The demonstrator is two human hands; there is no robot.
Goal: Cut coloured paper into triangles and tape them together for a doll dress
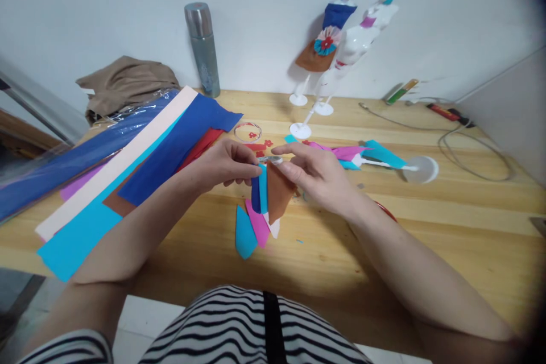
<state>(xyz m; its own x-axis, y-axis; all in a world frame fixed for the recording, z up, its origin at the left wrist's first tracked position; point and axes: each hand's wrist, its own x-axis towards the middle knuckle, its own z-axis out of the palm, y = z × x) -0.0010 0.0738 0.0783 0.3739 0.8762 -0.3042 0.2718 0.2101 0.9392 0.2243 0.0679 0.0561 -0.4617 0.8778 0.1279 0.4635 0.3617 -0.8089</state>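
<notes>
Above the middle of the table, my left hand [236,166] pinches the top of several layered crepe paper pieces, with a dark blue strip [256,196] and a turquoise strip [263,189] hanging down. My right hand [318,176] has its thumb against the top of a brown crepe paper piece [279,192] beside them, index finger extended; its other fingers are partly hidden. Between the fingertips, a shiny clear-silver ring-like item [271,160] shows at the papers' top edge. Below lie petal-shaped pieces, one turquoise [245,233] and one magenta [258,223].
Long crepe paper sheets [115,165] cover the left side, near a brown cloth [128,82] and a thermos [202,48]. White mini dress forms [358,42] stand at the back; another stand [420,170] lies on its side at right. A cable [473,168] loops behind it.
</notes>
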